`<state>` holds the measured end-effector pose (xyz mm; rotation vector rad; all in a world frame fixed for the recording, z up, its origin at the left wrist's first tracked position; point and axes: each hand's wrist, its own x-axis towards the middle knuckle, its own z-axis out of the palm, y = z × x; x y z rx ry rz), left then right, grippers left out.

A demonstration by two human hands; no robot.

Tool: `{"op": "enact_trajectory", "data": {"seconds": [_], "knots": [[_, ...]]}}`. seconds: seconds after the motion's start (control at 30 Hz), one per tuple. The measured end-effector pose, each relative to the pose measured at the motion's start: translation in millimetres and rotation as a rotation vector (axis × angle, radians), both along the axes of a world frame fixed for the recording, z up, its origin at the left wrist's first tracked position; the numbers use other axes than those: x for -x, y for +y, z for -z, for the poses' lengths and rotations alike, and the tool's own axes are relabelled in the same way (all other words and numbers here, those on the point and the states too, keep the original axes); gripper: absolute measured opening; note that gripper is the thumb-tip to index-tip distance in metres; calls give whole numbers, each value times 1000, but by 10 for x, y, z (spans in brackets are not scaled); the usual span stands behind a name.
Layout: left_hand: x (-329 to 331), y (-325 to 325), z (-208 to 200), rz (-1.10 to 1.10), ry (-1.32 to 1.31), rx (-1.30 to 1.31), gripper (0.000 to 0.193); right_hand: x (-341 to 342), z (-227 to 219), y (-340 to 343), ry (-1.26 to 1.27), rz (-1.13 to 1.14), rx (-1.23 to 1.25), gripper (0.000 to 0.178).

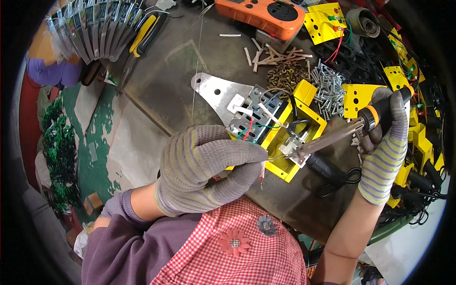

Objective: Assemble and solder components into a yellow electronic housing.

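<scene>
My right hand (387,137), in a grey and yellow striped glove, grips the black handle of a soldering iron (332,137). The iron's tip rests at a small white part (297,153) inside an open yellow housing (287,168). My left hand (209,166), gloved alike, is closed in a pinch beside the housing. A thin wire, which looks like solder (278,157), runs from its fingertips toward the tip. A short lead with a red end hangs below those fingers. Against the housing lies a metal plate (216,97) with a slotted silver bracket (256,111) and red, green and white wires.
Brass screws (287,78), silver screws (327,90) and pale strips lie beyond the housing. An orange device (266,16) stands at the back. Yellow plates and housings (420,147) with black cords crowd the right. Yellow-black pliers (142,40) and a bundle of metal strips (95,33) lie far left.
</scene>
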<state>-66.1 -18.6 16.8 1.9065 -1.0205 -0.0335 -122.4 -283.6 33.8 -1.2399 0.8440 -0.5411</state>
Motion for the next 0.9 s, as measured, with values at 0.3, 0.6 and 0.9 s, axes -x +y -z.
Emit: {"op": "enact_trajectory", "data": {"seconds": [0.3,0.6,0.9], "knots": [[35,-19,-57,-7,2,-37,20,67,2,-55,-7,-88,-14,35],[-151,248,-18,-236,-479,-274,26,73,74,-126,13,-69,-11,36],[-6,-53,6,101,-296,-296,22,101,33,-92,-16,-68,5,34]]}}
